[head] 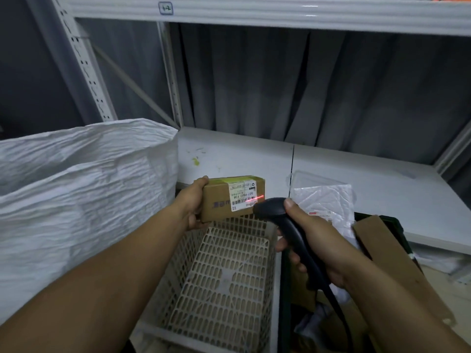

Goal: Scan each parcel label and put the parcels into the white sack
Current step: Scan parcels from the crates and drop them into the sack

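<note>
Head view. White metal shelving rack against a grey curtain. Below, a white shelf surface, seamed down the middle, with a yellow-green smear towards the back left. Handwritten tag on the upper beam.

White sack: stands just beside the left edge of the shelf surface, mouth open, woven fabric creased.

Cardboard parcel: held in the air in front of the shelf surface's front edge, above the far rim of the cream perforated basket. Long side roughly level, white label turned towards the camera.

Left hand: wrapped round the left end of the parcel, fingers curled over the top edge, thumb underneath.

Right hand: clenched round the handle of the black scanner, thumb laid along the top of the head. Scanner head just beside the lower right corner of the parcel. Red scan line across the lower right part of the label. Dark cable trailing down from the handle.

Plastic-bagged parcel: flat at the front edge of the shelf surface, right of the seam, partly hidden behind the right hand.

Dark crate: below the front right part of the shelf surface, with a brown cardboard sheet leaning out of it.
</note>
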